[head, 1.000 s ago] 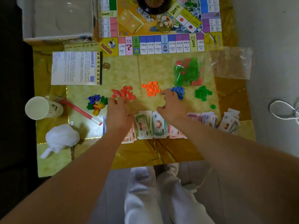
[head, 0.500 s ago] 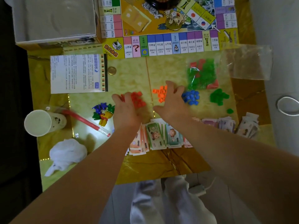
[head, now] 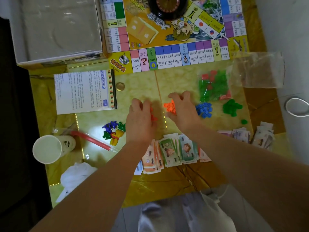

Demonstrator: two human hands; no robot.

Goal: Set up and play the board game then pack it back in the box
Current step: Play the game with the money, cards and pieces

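Both hands have been moved forward from the near edge of the piles and are now laid over them. The left hand (head: 140, 119) is held palm down with its fingers bent over the red pieces (head: 153, 117), most of which are hidden beneath it. The right hand (head: 182, 109) is arched with its fingers spread, cupped round the orange pieces (head: 169, 107), which show between thumb and forefinger. Whether any piece is actually pinched by either hand cannot be told. Both forearms are stretched over the fanned banknotes (head: 175, 151) at the near side of the table (head: 143, 84). Just right of the right hand the blue pieces (head: 204, 110) are heaped, and beyond them the green pieces (head: 231, 108). A clear bag (head: 214, 86) filled with green and red pieces is seen behind these, and a second clear bag (head: 257, 71) is laid flat at the table's right edge. The open box (head: 56, 27) is set at the far left, its grey inside shown, touching the game board (head: 175, 52). A paper cup (head: 48, 149) is stood at the near left; its contents cannot be made out.
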